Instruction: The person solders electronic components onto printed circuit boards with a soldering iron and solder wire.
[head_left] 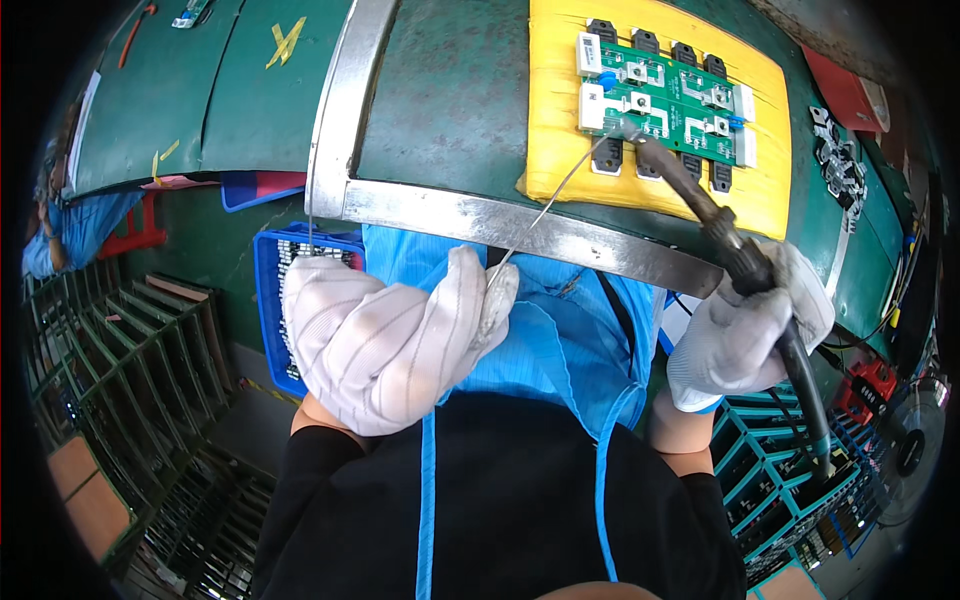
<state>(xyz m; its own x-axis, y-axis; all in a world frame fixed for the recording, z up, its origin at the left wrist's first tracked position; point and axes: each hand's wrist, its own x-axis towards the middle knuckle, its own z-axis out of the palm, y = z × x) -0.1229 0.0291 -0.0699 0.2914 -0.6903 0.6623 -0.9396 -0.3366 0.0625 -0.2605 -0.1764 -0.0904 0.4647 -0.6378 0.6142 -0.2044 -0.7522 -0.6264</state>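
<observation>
At the near edge of the green worktop (450,100), left hand (385,335) pinches thin solder wire (545,205), feeding it up to the joint. Green circuit board (665,95) lies on a yellow pad (555,120), apparently to cushion it. Right hand (745,330) grips soldering iron (700,200), tip on the board's near edge.

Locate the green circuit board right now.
In the head view the green circuit board lies upper right of centre on the yellow pad on the green bench, with the soldering iron held by the right hand touching its near edge.
</observation>
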